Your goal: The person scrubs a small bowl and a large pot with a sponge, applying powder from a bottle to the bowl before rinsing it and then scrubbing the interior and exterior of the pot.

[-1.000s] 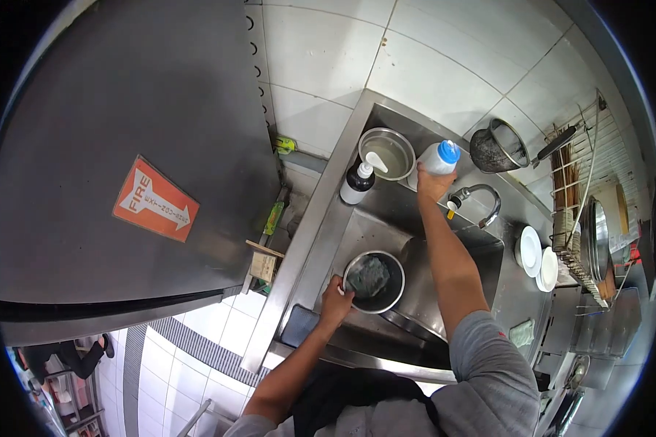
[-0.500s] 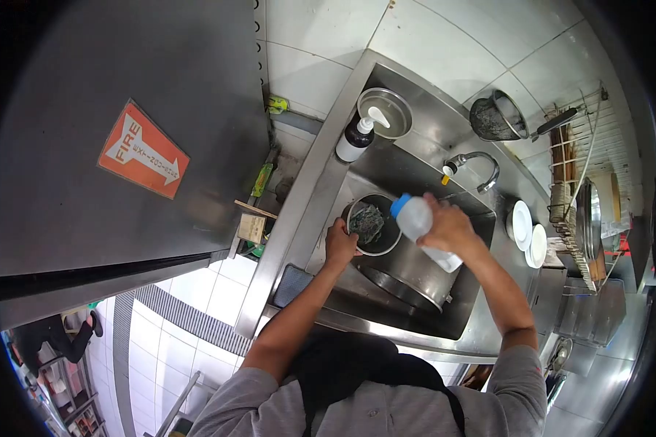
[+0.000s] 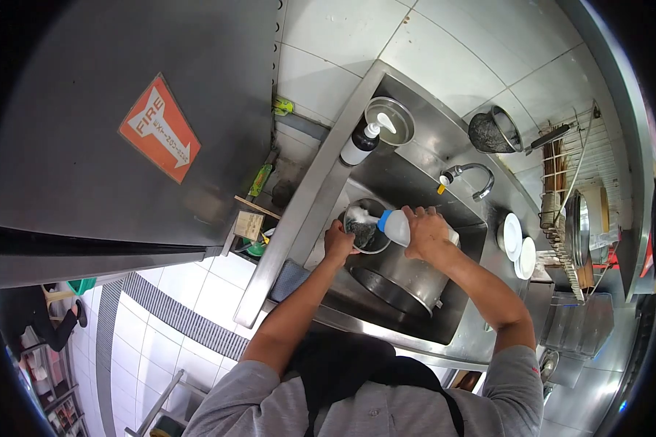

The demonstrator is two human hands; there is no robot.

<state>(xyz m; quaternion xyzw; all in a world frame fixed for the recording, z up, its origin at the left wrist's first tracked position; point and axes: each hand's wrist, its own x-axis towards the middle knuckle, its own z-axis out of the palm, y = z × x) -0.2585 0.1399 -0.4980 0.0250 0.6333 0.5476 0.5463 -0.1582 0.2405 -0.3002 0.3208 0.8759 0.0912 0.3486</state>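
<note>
My left hand [image 3: 339,242] is closed on the rim of a small metal bowl [image 3: 378,250], which holds a dark grey scouring pad [image 3: 362,231]. In my right hand [image 3: 426,233] is a white bottle [image 3: 397,228] with a blue cap, tipped toward the bowl. White liquid or powder [image 3: 359,215] comes from its cap and lands on the pad. Both hands are over the sink [image 3: 455,313], where a large metal pot [image 3: 393,290] lies on its side beneath the bottle.
A dark pump bottle [image 3: 358,143] and a round metal bowl [image 3: 391,121] stand at the sink's upper left. Behind the sink are a faucet [image 3: 476,175] and a strainer [image 3: 494,131]. White plates [image 3: 512,237] and a wire rack [image 3: 565,211] are on the right.
The bottle has moved left and tilted further, its cap now over the bowl. White stuff now runs from it onto the pad. The camera view has shifted slightly.
</note>
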